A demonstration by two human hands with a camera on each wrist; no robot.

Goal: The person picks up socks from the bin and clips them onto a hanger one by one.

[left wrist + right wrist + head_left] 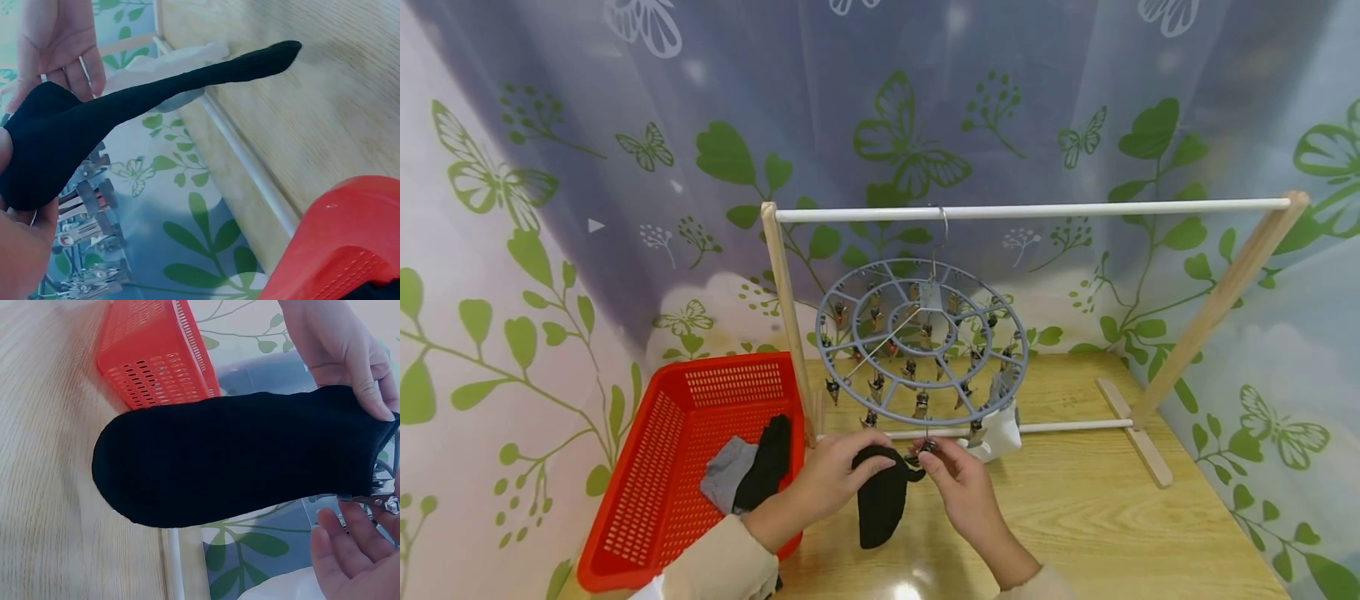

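Observation:
A black sock (882,504) hangs toe down in front of the round grey clip hanger (931,296). My left hand (831,475) pinches it near the opening, thumb on top in the right wrist view. At the other side of the opening, my right hand (962,487) holds a small metal clip (378,500) of the hanger. The clip sits at the sock's edge; whether its jaws bite the cloth is hard to tell. Several other clips dangle from the hanger's rings.
The hanger's hook hangs on the white top bar (1075,208) of a wooden-legged rack (1217,308). Left of it stands a red basket (730,392) with a grey cloth item (730,471) and a black one (767,467). A white object (1000,437) lies behind my right hand.

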